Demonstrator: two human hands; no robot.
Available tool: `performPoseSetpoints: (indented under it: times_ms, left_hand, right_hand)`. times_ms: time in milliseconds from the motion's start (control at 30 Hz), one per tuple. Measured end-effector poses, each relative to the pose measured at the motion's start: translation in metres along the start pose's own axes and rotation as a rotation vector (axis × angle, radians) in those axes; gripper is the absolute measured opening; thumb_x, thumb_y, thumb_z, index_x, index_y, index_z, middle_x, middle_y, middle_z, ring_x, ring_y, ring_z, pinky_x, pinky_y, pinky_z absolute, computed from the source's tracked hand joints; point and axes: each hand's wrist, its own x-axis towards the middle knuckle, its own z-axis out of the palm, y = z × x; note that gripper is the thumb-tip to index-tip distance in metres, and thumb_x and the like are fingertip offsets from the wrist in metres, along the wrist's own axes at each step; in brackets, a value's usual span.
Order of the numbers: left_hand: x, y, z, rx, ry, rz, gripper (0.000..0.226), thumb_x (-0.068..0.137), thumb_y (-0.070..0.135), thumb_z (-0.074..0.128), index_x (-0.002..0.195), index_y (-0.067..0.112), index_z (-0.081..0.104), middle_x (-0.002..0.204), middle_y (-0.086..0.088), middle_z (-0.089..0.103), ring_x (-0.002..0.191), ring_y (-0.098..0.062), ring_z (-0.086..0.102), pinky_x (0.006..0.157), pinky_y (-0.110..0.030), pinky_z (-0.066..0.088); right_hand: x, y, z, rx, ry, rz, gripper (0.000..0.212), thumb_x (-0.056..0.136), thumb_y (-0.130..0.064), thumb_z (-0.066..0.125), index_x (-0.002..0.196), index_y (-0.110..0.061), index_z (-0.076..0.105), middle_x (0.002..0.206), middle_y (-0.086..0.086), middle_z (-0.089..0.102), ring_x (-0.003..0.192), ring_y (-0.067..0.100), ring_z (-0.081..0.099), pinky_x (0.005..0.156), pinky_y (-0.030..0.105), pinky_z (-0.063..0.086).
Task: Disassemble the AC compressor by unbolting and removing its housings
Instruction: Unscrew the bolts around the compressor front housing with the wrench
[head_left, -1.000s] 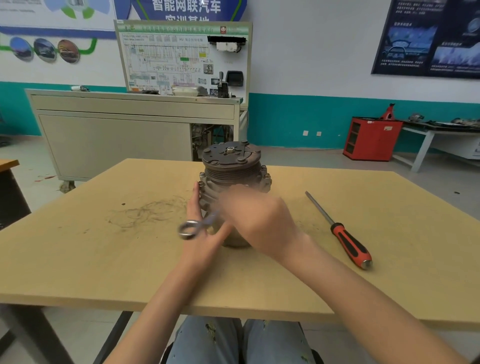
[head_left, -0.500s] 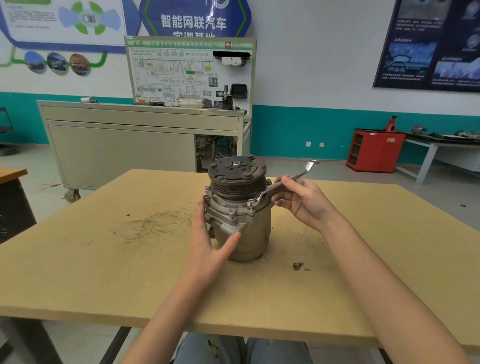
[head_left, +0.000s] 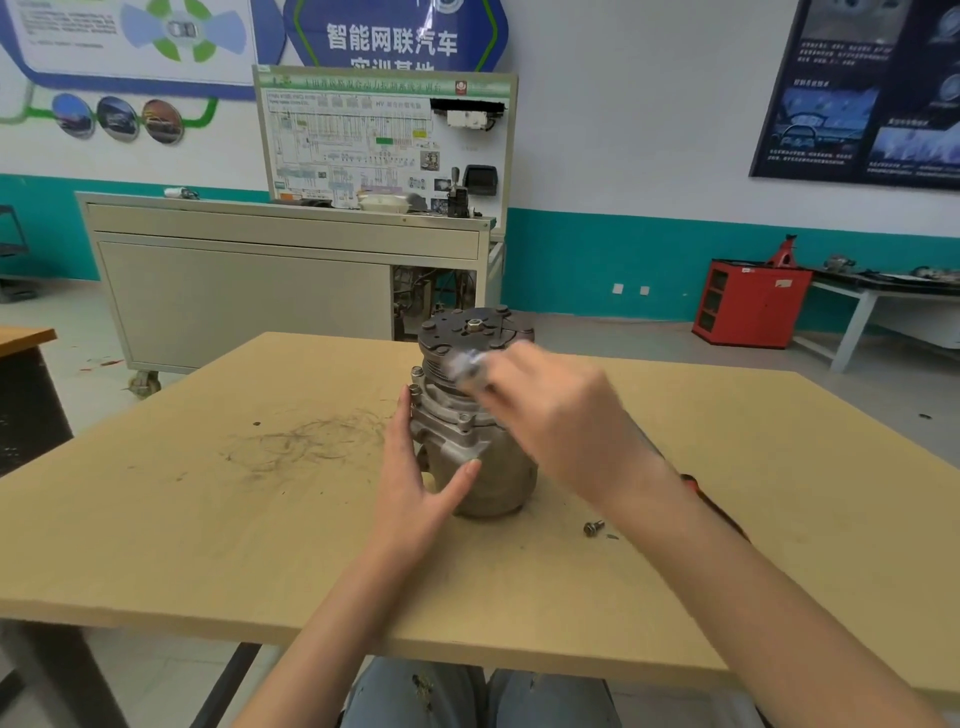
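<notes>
Loose bolt (head_left: 593, 528) lies on table (head_left: 208, 545) nr compressor (head_left: 498, 483), which stands upright mid-table. L hand (head_left: 410, 467), fingers straight, braces its side, prob. vs twisting. R hand (head_left: 550, 415), blurred, grips shiny wrench (head_left: 467, 364) by the upper bolts (head_left: 415, 372).

— How many compressors?
— One compressor (head_left: 498, 483), and one counter (head_left: 208, 519).
— Tools?
— Two: one wrench (head_left: 465, 364), badly blurred, and one screwdriver (head_left: 691, 484), mostly hidden.
— Loose bolts?
— Just one loose bolt (head_left: 593, 528).
— Anything further back?
— One red cabinet (head_left: 753, 301) and one wheeled training bench (head_left: 249, 296).
</notes>
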Motion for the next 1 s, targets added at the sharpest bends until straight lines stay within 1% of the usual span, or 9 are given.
performPoseSetpoints:
  times_ms: [133,267,400,567,667,733,800,867,1000]
  left_hand:
    - [0.000,0.003,0.000,-0.009,-0.021,-0.004,0.102,0.070,0.054,0.062,0.152,0.011,0.018,0.154,0.014,0.019,0.139,0.008,0.018,0.116,-0.020,0.020]
    - [0.001,0.001,-0.002,0.032,-0.043,-0.020,0.101,0.067,0.060,0.052,0.150,0.010,0.025,0.156,0.007,0.024,0.142,-0.009,0.028,0.116,-0.038,0.029]
    - [0.003,0.000,0.000,0.001,-0.023,0.002,0.101,0.068,0.061,0.054,0.150,0.009,0.026,0.154,0.018,0.014,0.135,0.020,0.009,0.117,-0.026,0.021]
    - [0.003,-0.002,0.000,-0.002,-0.034,0.006,0.097,0.072,0.055,0.062,0.151,0.020,0.019,0.158,0.005,0.018,0.140,0.012,0.012,0.117,-0.020,0.018]
    - [0.000,-0.002,0.000,-0.018,-0.026,-0.005,0.100,0.072,0.054,0.067,0.149,0.036,0.005,0.152,0.021,0.017,0.136,0.015,0.019,0.105,-0.002,0.019]
    - [-0.001,-0.004,-0.001,-0.020,0.000,0.015,0.101,0.073,0.055,0.068,0.150,0.033,0.007,0.143,0.034,0.014,0.126,0.028,0.016,0.096,0.007,0.018]
    - [0.000,-0.006,-0.001,-0.026,0.009,0.023,0.098,0.075,0.052,0.069,0.149,0.035,0.007,0.139,0.040,0.012,0.122,0.032,0.015,0.092,0.009,0.019]
    - [0.000,-0.005,-0.001,-0.032,0.006,0.013,0.099,0.074,0.054,0.069,0.149,0.037,0.007,0.140,0.039,0.013,0.125,0.027,0.018,0.093,0.008,0.018]
    - [-0.001,-0.003,-0.002,-0.017,0.010,0.014,0.102,0.074,0.057,0.068,0.152,0.029,0.008,0.149,0.020,0.017,0.130,0.013,0.021,0.092,0.010,0.018]
  right_hand:
    - [-0.007,-0.027,0.011,-0.272,-0.066,-0.158,0.017,0.085,-0.004,0.054,0.080,-0.008,0.069,0.063,0.004,0.058,0.050,0.016,0.053,0.042,0.024,0.042]
    - [-0.011,-0.034,0.013,-0.374,-0.063,-0.151,0.014,0.081,-0.005,0.058,0.076,-0.012,0.069,0.063,0.002,0.056,0.052,0.015,0.051,0.047,0.023,0.039]
    - [-0.012,-0.036,0.014,-0.362,-0.070,-0.081,0.019,0.084,-0.005,0.052,0.075,-0.012,0.068,0.062,0.002,0.056,0.052,0.015,0.053,0.045,0.023,0.039]
    - [-0.013,-0.036,0.020,-0.273,-0.022,-0.021,0.019,0.087,-0.006,0.053,0.075,-0.009,0.067,0.064,0.004,0.058,0.054,0.016,0.056,0.046,0.024,0.042]
    - [-0.030,-0.013,0.016,0.083,0.058,0.079,0.014,0.087,-0.012,0.060,0.083,-0.003,0.069,0.077,0.008,0.067,0.064,0.018,0.064,0.056,0.024,0.053]
    - [-0.043,0.001,0.010,0.515,0.160,0.394,0.016,0.090,-0.014,0.056,0.091,-0.003,0.067,0.088,0.006,0.069,0.070,0.018,0.068,0.066,0.024,0.056]
    - [-0.050,0.015,0.010,0.938,0.225,0.794,0.014,0.095,-0.011,0.049,0.092,-0.008,0.063,0.092,0.007,0.070,0.071,0.020,0.070,0.064,0.028,0.057]
    - [-0.050,0.033,0.015,1.178,0.211,1.034,0.020,0.098,-0.006,0.042,0.093,-0.007,0.061,0.091,0.008,0.070,0.071,0.023,0.069,0.061,0.029,0.056]
    - [-0.041,0.063,0.024,1.529,0.136,1.236,0.011,0.097,-0.003,0.041,0.096,-0.009,0.051,0.081,0.007,0.069,0.064,0.019,0.066,0.057,0.026,0.054]
